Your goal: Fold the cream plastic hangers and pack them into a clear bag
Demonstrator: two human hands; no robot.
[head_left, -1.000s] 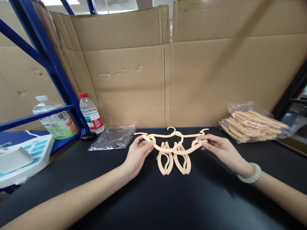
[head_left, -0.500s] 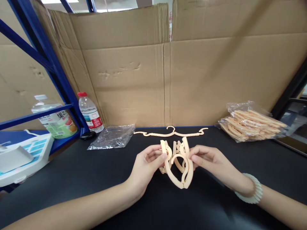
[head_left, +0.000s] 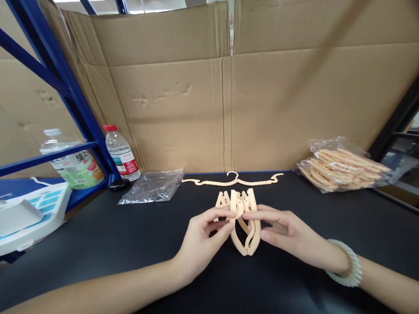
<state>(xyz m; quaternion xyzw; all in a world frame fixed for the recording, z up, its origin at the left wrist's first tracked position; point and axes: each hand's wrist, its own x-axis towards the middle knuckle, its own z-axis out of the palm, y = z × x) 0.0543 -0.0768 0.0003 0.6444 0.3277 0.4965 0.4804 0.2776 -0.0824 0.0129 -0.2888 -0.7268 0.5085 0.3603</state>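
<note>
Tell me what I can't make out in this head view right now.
- Folded hanger: both hands' fingers cover its middle, so the hinge state is hidden.
- Left hand and right hand: palms face away.
- Folded pieces behind it: overlapped, count unclear.
- Bagged hangers: crinkled plastic blurs the count.
- Large bottle: blue shelf rail crosses its label.
- White device: cut by the left edge.
</note>
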